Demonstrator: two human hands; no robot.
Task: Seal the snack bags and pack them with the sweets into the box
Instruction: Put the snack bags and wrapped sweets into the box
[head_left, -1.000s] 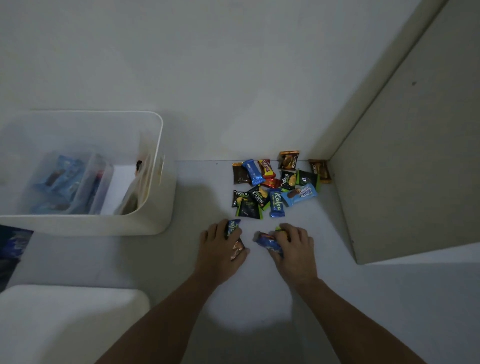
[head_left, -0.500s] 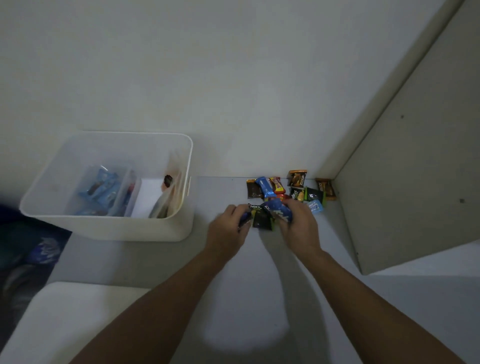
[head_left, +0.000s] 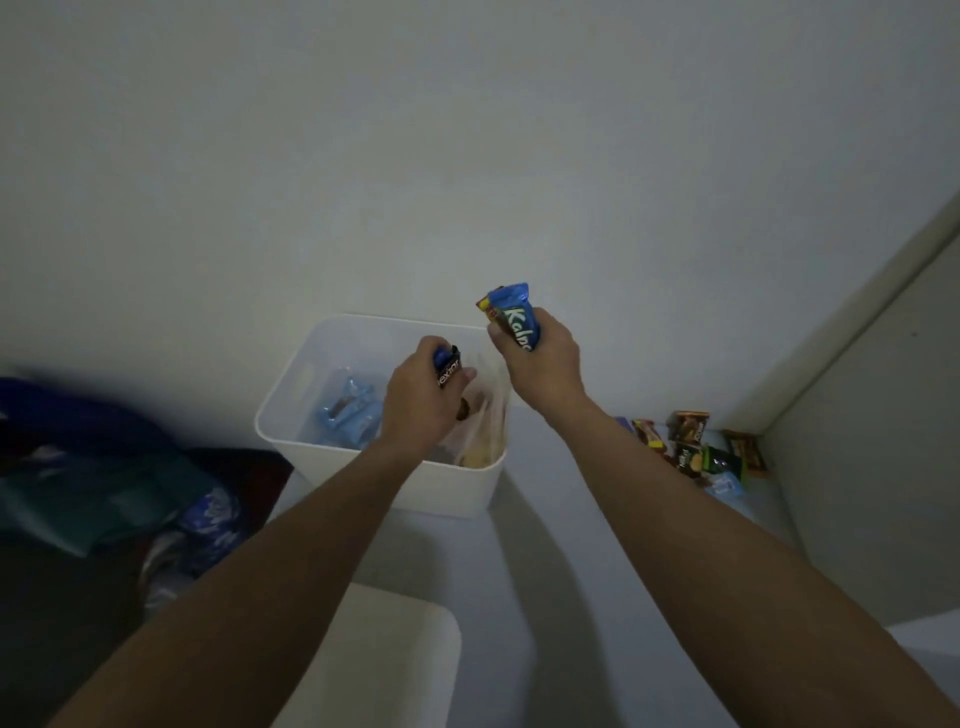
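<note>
Two hands up over the box (head_left: 457, 488), each gripping sweets. Left hand (head_left: 421, 400) curled round a black packet (head_left: 449, 373) with a blue one just behind it, held above the box's open top, right of its middle. Right hand (head_left: 540, 358) clenched on a blue bar (head_left: 517, 319) with a red-and-yellow wrapper (head_left: 485, 306) tucked beside it, poised over the box's far right corner, at the rim. Inside the box: blue packs (head_left: 345, 415) on the left, a clear snack bag (head_left: 483, 431) leaning on the right wall; seal not discernible. Open room in the box's middle, under the left hand. More sweets (head_left: 691, 452) heaped on the surface to the right, in the corner by the wall and a panel (head_left: 872, 467). Pale lid-like slab (head_left: 384, 654) near, between the forearms. Dark cloth and bags (head_left: 104, 493) left of the box, off the surface's edge.
</note>
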